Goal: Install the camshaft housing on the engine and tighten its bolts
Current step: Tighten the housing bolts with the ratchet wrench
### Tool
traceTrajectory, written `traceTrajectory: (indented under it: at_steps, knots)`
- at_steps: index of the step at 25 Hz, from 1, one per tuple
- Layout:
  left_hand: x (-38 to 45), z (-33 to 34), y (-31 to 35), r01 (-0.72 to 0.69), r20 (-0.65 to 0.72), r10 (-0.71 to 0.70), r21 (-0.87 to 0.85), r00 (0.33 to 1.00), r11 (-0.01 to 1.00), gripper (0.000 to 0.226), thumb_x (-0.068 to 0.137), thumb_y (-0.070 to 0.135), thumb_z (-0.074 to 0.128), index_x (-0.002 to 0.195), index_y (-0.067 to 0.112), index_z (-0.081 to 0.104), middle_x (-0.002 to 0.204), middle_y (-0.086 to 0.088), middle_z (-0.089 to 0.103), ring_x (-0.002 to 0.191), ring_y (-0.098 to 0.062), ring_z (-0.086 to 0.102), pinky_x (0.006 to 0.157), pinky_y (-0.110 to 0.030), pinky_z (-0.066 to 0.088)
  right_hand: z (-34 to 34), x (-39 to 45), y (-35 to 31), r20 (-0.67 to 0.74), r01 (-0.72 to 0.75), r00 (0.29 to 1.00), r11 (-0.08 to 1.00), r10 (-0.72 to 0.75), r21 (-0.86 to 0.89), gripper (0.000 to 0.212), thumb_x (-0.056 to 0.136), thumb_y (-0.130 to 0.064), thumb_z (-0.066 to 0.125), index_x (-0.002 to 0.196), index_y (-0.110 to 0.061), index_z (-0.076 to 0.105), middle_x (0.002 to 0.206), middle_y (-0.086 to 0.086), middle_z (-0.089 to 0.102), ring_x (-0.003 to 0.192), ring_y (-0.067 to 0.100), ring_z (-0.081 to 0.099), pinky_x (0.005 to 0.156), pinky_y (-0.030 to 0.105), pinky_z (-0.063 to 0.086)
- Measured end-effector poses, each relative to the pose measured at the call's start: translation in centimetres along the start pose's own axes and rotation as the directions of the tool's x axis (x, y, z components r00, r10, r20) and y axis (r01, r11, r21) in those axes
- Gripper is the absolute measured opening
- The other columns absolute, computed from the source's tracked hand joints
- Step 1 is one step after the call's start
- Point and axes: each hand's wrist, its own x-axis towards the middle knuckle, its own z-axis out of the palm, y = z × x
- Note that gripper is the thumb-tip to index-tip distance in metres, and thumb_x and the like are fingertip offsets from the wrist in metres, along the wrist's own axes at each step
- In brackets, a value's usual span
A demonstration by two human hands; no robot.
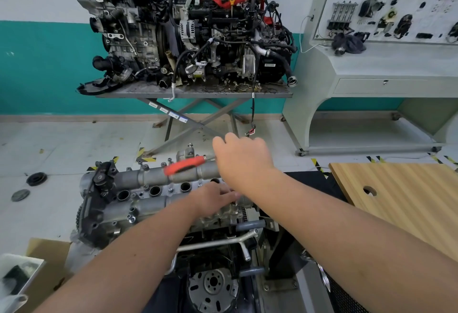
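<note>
Your right hand (241,156) grips the red-handled tool (184,165) above the camshaft housing (148,181), while your left hand (213,197) pinches a bolt (234,205) at its near edge.

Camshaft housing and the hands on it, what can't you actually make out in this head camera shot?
- Tool head: the right hand covers where the red-handled tool meets a bolt, so its type is hidden.
- Left hand: its fingertips lie on the camshaft housing, hiding what they touch.
- Bolts: too small to judge whether seated or tight.
- Red handle: motion-blurred.
- Engine's lower part: cut off by the bottom edge.
</note>
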Motion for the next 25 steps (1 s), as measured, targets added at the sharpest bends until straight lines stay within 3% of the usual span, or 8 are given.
traceTrajectory:
  at_steps: [4, 6, 8, 10, 12, 17, 21, 25]
  knots:
    - [-0.2, -0.1, -0.1, -0.002, 0.031, 0.002, -0.008, 1.0, 1.0, 0.041, 0.087, 0.074, 0.04, 0.071, 0.043, 0.061, 0.068, 0.012, 0.061, 0.065, -0.015, 0.058, 0.067, -0.036, 0.055, -1.7, 2.1, 0.3, 0.218, -0.15, 0.968, 0.985, 0.128, 0.088, 0.031, 0.097, -0.037, 0.044, 0.073, -0.019, 0.039, 0.068, -0.002, 0.042, 0.054, 0.016, 0.036, 0.051, 0.029, 0.02]
    - [-0.5, -0.2, -0.2, -0.013, 0.052, 0.013, 0.001, 0.999, 1.0, 0.043, 0.087, 0.076, 0.041, 0.081, 0.041, 0.065, 0.072, 0.019, 0.065, 0.064, -0.015, 0.06, 0.068, -0.038, 0.058, -2.2, 2.5, 1.4, 0.414, -0.34, 0.894, 0.862, 0.172, 0.375, 0.029, 0.095, -0.029, 0.051, 0.069, -0.019, 0.045, 0.068, -0.001, 0.051, 0.055, 0.015, 0.049, 0.05, 0.027, 0.032]
    - [-0.4, -0.3, -0.2, -0.013, 0.067, 0.012, 0.012, 0.998, 1.0, 0.052, 0.09, 0.072, 0.045, 0.086, 0.025, 0.067, 0.07, 0.026, 0.064, 0.062, -0.015, 0.06, 0.068, -0.04, 0.058, -2.4, 2.1, 2.2, 0.624, -0.644, 0.762, 0.307, 0.173, 0.701, 0.019, 0.097, -0.019, 0.054, 0.079, -0.012, 0.054, 0.065, 0.001, 0.06, 0.052, 0.014, 0.063, 0.053, 0.024, 0.046]
    - [-0.4, -0.1, -0.1, -0.031, 0.052, 0.029, 0.031, 0.998, 0.999, 0.046, 0.093, 0.065, 0.049, 0.084, 0.025, 0.068, 0.073, 0.02, 0.065, 0.064, -0.013, 0.06, 0.068, -0.036, 0.055, -2.1, 1.4, 2.1, 0.717, -0.658, 0.685, -0.312, 0.129, 0.685, 0.014, 0.101, -0.02, 0.05, 0.09, -0.011, 0.055, 0.056, 0.0, 0.061, 0.058, 0.019, 0.069, 0.06, 0.029, 0.051]
    - [-0.4, 0.1, 0.0, -0.078, 0.027, 0.076, 0.082, 0.997, 0.994, 0.035, 0.096, 0.059, 0.05, 0.08, 0.032, 0.065, 0.079, 0.012, 0.065, 0.069, -0.01, 0.062, 0.068, -0.03, 0.049, -1.0, 0.9, 1.5, 0.727, -0.518, 0.664, -0.595, 0.174, 0.615, 0.015, 0.103, -0.023, 0.049, 0.091, -0.014, 0.051, 0.054, -0.001, 0.056, 0.057, 0.019, 0.063, 0.053, 0.024, 0.048]
    - [-0.5, -0.3, 1.1, -0.158, 0.085, 0.141, 0.253, 0.986, 0.954, 0.032, 0.103, 0.045, 0.046, 0.109, 0.019, 0.064, 0.093, -0.003, 0.067, 0.087, -0.02, 0.064, 0.081, -0.037, 0.052, -0.2, 0.4, 0.4, 0.745, -0.409, 0.599, -0.688, 0.293, 0.599, 0.02, 0.102, -0.033, 0.052, 0.091, -0.017, 0.049, 0.056, 0.0, 0.061, 0.044, 0.013, 0.056, 0.037, 0.014, 0.04]
    - [-0.6, -0.6, 2.2, -0.2, 0.053, 0.197, 0.432, 0.979, 0.879, 0.036, 0.103, 0.041, 0.045, 0.099, 0.011, 0.065, 0.084, -0.006, 0.065, 0.08, -0.024, 0.061, 0.08, -0.045, 0.051, -0.1, 0.5, 0.5, 0.713, -0.438, 0.624, -0.611, 0.321, 0.659, 0.022, 0.104, -0.035, 0.046, 0.092, -0.018, 0.048, 0.053, -0.001, 0.065, 0.04, 0.012, 0.054, 0.041, 0.019, 0.039]
    - [-0.5, -0.7, 2.5, -0.155, 0.074, 0.136, 0.406, 0.988, 0.901, 0.04, 0.105, 0.042, 0.043, 0.102, 0.009, 0.066, 0.093, -0.007, 0.07, 0.084, -0.023, 0.064, 0.083, -0.044, 0.052, 0.3, 1.0, 0.5, 0.71, -0.461, 0.61, -0.572, 0.351, 0.679, 0.024, 0.104, -0.035, 0.045, 0.088, -0.017, 0.047, 0.045, -0.003, 0.058, 0.036, 0.009, 0.043, 0.045, 0.022, 0.035]
